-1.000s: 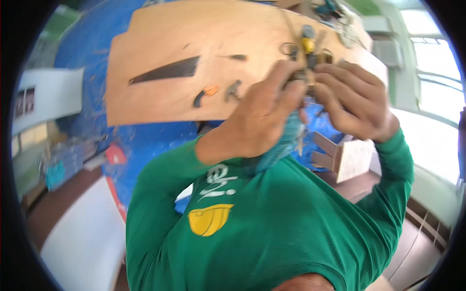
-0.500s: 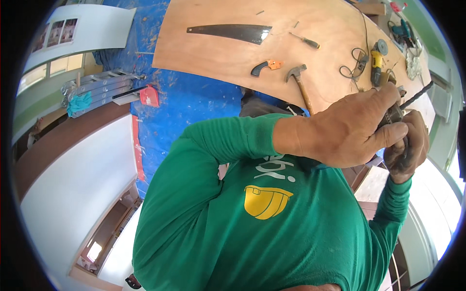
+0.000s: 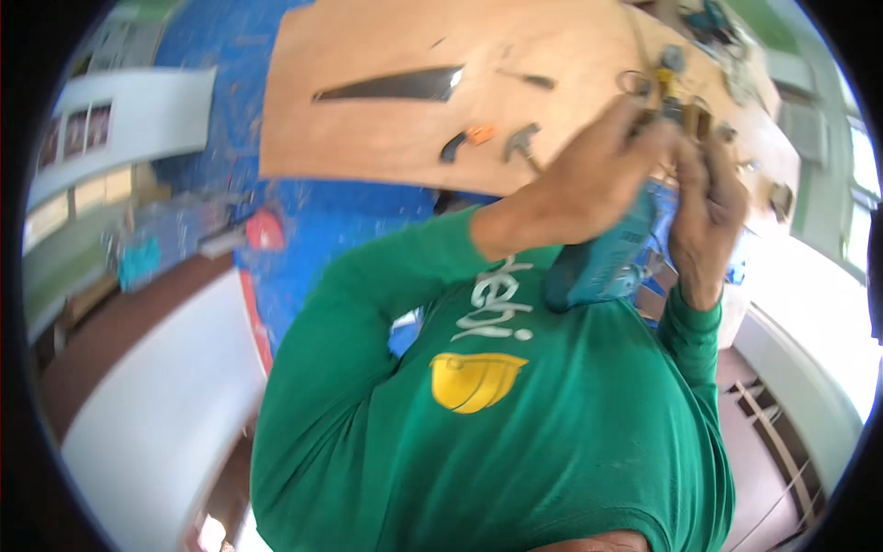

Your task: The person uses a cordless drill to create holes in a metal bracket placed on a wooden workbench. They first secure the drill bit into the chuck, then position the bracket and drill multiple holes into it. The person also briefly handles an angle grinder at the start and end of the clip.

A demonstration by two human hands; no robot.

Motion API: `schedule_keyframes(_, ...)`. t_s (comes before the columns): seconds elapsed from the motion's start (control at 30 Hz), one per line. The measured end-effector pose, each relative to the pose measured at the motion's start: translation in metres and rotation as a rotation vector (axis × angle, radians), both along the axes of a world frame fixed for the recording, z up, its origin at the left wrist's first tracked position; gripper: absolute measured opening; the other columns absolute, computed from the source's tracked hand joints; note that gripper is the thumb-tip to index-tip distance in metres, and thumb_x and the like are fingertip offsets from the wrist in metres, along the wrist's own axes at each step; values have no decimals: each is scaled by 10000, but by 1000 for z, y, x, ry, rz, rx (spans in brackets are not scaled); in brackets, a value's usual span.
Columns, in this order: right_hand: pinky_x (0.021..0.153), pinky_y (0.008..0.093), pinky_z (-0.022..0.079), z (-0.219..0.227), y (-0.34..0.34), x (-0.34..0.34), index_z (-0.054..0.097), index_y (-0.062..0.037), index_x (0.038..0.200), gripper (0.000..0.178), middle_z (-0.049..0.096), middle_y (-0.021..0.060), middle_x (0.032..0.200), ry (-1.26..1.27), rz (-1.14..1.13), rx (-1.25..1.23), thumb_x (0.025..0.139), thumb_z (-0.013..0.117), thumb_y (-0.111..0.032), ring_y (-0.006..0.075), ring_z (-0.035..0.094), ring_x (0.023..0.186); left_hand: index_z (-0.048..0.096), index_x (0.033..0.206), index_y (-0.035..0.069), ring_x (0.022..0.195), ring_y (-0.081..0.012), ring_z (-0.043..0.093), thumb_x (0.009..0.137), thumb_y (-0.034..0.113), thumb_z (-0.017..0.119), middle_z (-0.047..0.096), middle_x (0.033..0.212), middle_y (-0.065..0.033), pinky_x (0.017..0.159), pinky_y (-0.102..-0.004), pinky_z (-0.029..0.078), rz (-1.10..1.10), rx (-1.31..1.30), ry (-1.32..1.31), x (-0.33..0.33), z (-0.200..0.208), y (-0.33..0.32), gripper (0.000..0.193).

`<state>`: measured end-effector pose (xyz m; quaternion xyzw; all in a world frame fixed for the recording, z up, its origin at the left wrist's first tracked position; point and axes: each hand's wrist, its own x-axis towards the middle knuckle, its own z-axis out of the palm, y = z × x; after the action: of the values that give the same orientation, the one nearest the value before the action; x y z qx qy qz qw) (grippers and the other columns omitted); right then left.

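A teal power drill [image 3: 602,258] rests with its rear end against my chest, its body slanting up and away from me. Around its front end my left hand [image 3: 589,175] is closed, blurred by motion. My right hand [image 3: 708,202] meets it there from the right, fingers curled at the same end. Both hands cover the chuck, and no bit shows now. Beyond them on the plywood sheet [image 3: 349,138] lie a claw hammer [image 3: 521,143], an orange and black handle [image 3: 467,141], a dark saw blade [image 3: 395,86] and a screwdriver [image 3: 532,80].
A yellow angle grinder [image 3: 669,85] with a cord lies past my hands. More tools [image 3: 708,23] sit at the far right. Blue sheeting [image 3: 303,216] covers the floor; a ladder [image 3: 175,225] and a pink dustpan [image 3: 265,230] lie at the left.
My hands have moved left and closer together, and the drill's teal body has come into view against my chest. The dark bit seen before is hidden. The whole view has shifted.
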<state>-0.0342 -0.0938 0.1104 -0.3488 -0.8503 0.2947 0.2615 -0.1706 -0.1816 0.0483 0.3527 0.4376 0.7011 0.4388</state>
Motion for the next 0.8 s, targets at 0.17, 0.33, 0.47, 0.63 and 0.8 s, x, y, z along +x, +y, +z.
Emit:
schedule_keyframes(0.17,678,425,539,0,26,18,746,46,1067,167,748,184,894,100,220,168,993,815,-87,346,714,769,641,1242,-25,1003,-152,722,1124,301,740,760,1106,-115,861,-320,594,-62,-116,-149,-1,7,-3,361)
schedule_keyframes(0.33,645,433,527,16,46,22,746,19,1042,165,709,171,845,62,454,379,948,841,-78,352,693,730,640,1291,-27,874,-194,790,1159,264,683,743,1057,-118,754,-329,660,-63,-113,-109,2,8,-8,323)
schedule_keyframes(0.47,662,428,547,25,51,50,753,9,1061,166,727,163,857,203,368,168,953,838,-85,341,716,754,649,1292,-32,934,-233,787,1207,381,559,754,1062,-139,802,-367,667,-14,-216,-250,-10,-9,-8,431)
schedule_keyframes(0.63,742,442,584,-4,56,45,759,0,1077,196,762,161,943,199,297,222,963,828,-144,366,741,842,588,1379,-46,1040,-338,772,1237,511,320,751,1069,-199,894,-493,677,-216,-123,-505,-6,-16,-8,633)
schedule_keyframes(0.8,736,469,573,-31,68,36,718,-51,1097,294,727,115,954,165,468,381,846,842,-138,351,719,861,527,1392,-41,946,-382,815,1238,517,280,752,1071,-232,808,-601,731,-289,-62,-506,9,-16,2,630)
